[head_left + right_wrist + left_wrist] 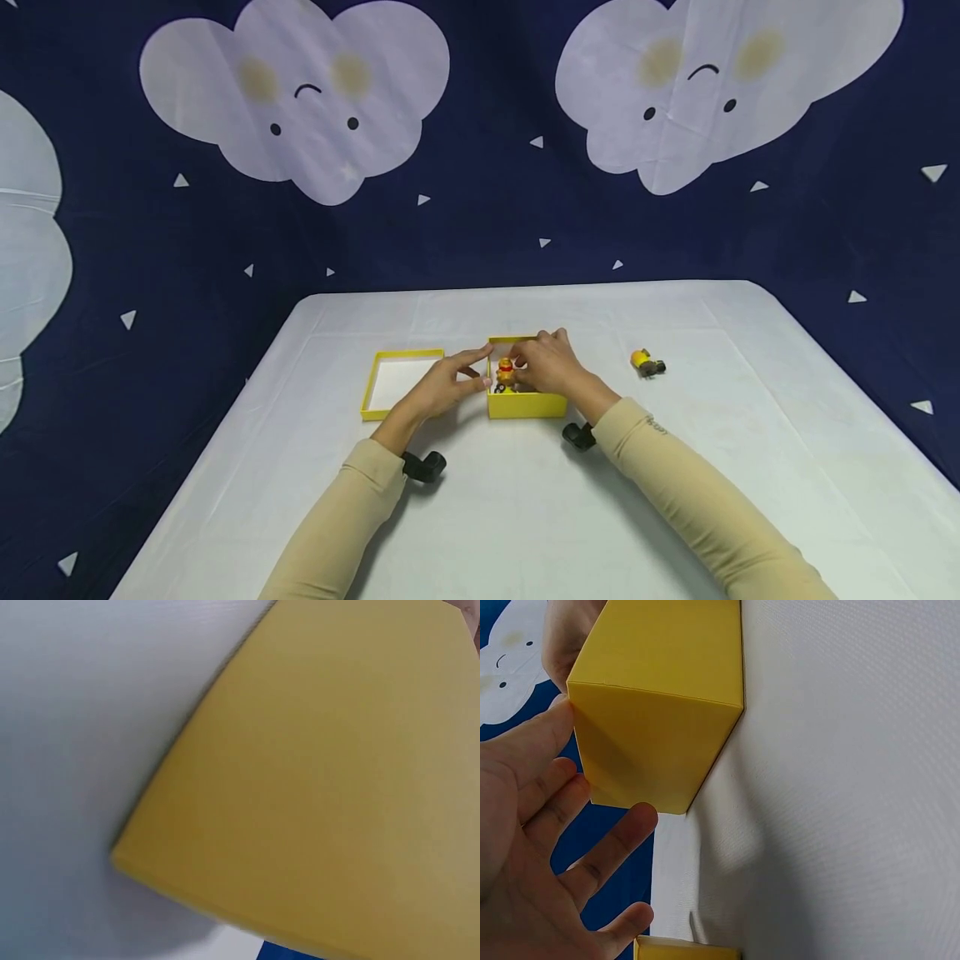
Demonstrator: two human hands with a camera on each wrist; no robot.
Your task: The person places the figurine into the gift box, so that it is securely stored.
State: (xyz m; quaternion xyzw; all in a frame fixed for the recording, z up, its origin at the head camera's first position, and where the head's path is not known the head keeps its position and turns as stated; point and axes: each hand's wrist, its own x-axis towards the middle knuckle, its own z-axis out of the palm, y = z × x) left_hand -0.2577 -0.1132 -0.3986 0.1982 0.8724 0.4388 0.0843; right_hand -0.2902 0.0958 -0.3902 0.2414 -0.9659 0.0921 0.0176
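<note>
A yellow box with its top uncovered stands mid-table. Inside at its left end is a small yellow-orange toy figurine with a red band, upright, with small dark and yellow parts at its base. My right hand reaches into the box from the right, and its curled fingers pinch the figurine's side; the fingertips are partly hidden. My left hand touches the box's left end with thumb and fingertips, fingers spread and fairly straight. In the left wrist view the box wall lies against those fingertips. The right wrist view shows the box's yellow side.
A shallow yellow-edged lid with a white inside lies left of the box. Another small yellow and dark toy figure lies to the right on the white table. A dark blue cloud-print cloth hangs behind.
</note>
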